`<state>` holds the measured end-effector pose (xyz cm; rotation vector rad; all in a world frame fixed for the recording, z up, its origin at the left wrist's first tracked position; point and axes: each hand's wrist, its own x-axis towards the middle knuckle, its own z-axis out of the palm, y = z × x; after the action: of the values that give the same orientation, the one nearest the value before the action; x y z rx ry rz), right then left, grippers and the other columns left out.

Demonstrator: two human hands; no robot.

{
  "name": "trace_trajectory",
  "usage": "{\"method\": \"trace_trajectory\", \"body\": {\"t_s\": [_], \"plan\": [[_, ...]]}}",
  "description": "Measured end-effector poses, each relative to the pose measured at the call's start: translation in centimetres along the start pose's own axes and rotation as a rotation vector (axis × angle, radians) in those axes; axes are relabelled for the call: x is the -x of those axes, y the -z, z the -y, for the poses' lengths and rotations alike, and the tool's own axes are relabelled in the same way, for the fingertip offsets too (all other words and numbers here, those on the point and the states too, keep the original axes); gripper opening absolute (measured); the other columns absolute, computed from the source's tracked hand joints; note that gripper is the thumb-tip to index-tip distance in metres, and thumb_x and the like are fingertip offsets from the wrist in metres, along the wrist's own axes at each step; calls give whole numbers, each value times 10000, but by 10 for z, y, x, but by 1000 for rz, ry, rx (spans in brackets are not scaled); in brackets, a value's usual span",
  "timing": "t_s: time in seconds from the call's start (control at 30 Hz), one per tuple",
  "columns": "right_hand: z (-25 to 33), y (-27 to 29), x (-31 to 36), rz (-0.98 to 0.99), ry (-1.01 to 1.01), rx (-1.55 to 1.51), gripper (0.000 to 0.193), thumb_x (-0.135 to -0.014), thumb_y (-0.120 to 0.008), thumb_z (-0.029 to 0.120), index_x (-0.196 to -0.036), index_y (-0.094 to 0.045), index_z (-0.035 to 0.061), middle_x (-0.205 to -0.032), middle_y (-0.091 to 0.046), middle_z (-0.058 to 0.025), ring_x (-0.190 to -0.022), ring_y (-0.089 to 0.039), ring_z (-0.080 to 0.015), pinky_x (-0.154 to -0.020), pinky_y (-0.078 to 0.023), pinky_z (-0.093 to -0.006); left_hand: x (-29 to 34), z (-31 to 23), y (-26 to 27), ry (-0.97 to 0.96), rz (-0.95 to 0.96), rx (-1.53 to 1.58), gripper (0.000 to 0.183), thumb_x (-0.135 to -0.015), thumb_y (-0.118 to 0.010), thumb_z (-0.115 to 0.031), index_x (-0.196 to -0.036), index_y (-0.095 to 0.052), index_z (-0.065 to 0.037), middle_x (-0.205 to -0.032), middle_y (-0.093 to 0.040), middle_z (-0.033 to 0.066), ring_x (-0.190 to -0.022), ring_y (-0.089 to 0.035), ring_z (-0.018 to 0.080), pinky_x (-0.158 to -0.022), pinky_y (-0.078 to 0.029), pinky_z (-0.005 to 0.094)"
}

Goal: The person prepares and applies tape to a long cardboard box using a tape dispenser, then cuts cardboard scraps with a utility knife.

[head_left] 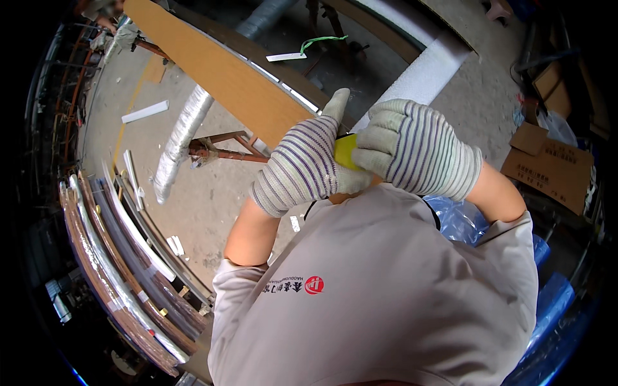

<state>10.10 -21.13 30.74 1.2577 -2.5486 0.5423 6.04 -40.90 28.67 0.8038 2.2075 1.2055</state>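
Both my hands wear pale knitted gloves with dark stripes and meet in front of my chest. Between them is a small yellow-green object [346,152] with a dark upper edge, mostly covered by the gloves, so its exact kind does not show. My right hand [418,149] has its fingers curled over the object's right side. My left hand [301,161] closes round its left and lower side, with the thumb pointing up. Just beyond the left hand lies the near end of a long tan-faced panel [212,67].
A white-surfaced frame bar [425,74] runs beyond my right hand. A rusty metal stand [232,147] and a silver-wrapped tube [183,138] are left of the panel. Long wrapped profiles [129,276] lie at left. A cardboard box [547,168] and blue plastic film [547,309] are at right.
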Motion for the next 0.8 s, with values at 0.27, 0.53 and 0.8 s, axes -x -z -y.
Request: {"method": "trace_trajectory", "body": {"t_s": [0.27,0.53,0.8], "plan": [[-14,-24,4,-87,-49,-172,97,-730,-614,152,-781,-600,71,-808,-587,-74,-764,-583,-240,-709,-481,-357,-2,8,0,44,-10,156,1017,-580,-853,-207,-1407,-295,-6,-926,-619,84,-861,-593,159,-806,-484,291],[-18,-10,0,-148,-92,-176,135,-706,-662,164,-814,-636,88,-771,-607,-57,-765,-598,-245,-703,-484,-355,-5,7,10,9,-15,99,1023,-568,-836,-162,-1410,-278,0,-926,-624,84,-862,-599,166,-822,-480,292],[-14,-11,-9,-26,83,80,169,-721,-556,171,-818,-645,66,-819,-615,-59,-794,-586,-218,-734,-482,-343,-6,-23,9,217,-38,-237,1048,-597,-808,-254,-1418,-221,26,-933,-645,190,-864,-653,264,-768,-507,297]]}}
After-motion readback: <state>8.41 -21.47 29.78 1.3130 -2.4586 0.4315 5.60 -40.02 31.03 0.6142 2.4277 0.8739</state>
